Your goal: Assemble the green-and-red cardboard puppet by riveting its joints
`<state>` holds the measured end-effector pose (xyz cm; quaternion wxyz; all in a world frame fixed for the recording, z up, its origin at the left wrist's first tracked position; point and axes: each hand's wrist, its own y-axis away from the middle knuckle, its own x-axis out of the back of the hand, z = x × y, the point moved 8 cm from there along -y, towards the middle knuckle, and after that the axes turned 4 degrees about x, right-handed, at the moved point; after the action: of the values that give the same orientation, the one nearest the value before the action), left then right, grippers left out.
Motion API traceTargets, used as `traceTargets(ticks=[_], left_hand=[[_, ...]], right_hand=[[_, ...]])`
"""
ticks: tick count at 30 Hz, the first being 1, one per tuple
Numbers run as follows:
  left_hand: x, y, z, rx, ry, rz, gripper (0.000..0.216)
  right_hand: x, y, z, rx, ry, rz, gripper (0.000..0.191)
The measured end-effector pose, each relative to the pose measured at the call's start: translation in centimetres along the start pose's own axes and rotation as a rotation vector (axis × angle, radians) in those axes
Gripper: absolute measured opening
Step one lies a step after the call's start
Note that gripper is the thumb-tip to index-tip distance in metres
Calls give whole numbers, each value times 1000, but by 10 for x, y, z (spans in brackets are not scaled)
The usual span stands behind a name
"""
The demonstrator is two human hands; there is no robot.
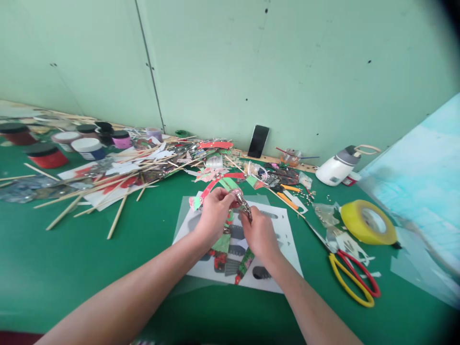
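Observation:
My left hand [214, 211] is closed on a red-and-green paper cut-out figure [230, 249] above a white sheet [283, 225] with grey cut-out shapes. Curved red and green strips [223, 183] of the figure stick out past my fingers. My right hand [259, 234] is closed around a small metal plier-like tool [244, 203], whose tip meets the figure right beside my left fingers. Both hands sit close together at the middle of the green table [72, 268].
Wooden sticks [89, 196] and paper scraps litter the left. Paint jars [88, 147] stand at the back left. Yellow-and-red scissors [350, 273], a yellow tape roll [368, 223], orange pliers [285, 191], a white bottle [338, 167] and a phone [259, 141] against the wall are on the right.

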<state>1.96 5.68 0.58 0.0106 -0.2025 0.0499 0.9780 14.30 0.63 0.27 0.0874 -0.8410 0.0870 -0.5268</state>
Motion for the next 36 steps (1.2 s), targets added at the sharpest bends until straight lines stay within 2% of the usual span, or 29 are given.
traceTargets(ticks=[21, 28, 36], left_hand=[[2, -1, -6, 45, -6, -3, 25], [2, -2, -5, 37, -5, 0, 26], [5, -3, -10, 64, -27, 21, 28]], right_hand=[[-7, -1, 1, 4, -172, -66, 18], [-3, 0, -2, 14, -23, -40, 15], [-7, 0, -2, 11, 15, -52, 16]])
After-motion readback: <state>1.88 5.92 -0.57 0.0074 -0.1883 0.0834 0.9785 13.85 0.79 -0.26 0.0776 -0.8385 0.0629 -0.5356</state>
